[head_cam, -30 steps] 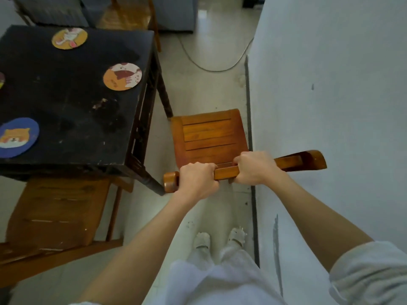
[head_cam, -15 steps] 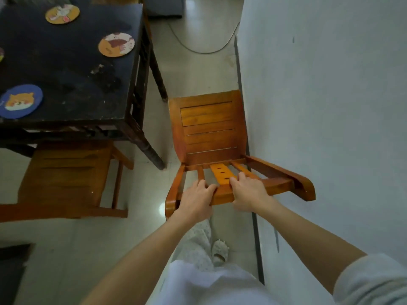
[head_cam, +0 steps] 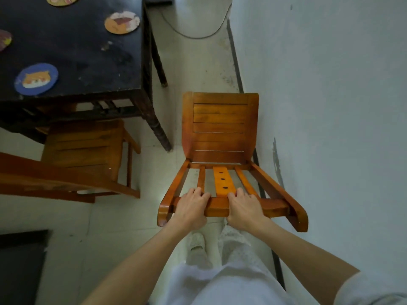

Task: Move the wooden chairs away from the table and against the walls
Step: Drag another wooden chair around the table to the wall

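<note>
Centre of frame: left hand [head_cam: 191, 209] and right hand [head_cam: 245, 211] grip the top rail of a wooden chair [head_cam: 220, 128] beside the white wall [head_cam: 330, 106]. Upper left: black table [head_cam: 77, 51]; second chair [head_cam: 83, 148] beneath it.

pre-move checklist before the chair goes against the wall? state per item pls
1. Left hand grips the top rail of the wooden chair: ok.
2. Right hand grips the same rail: ok.
3. Chair is clear of the black table: ok, floor shows between them.
4. Chair's side is flush with the white wall: cannot tell, the legs are hidden.
5. Cable on the floor is away from the chair: ok.
6. Second wooden chair is moved out: not ok, it sits partly under the table.
</note>
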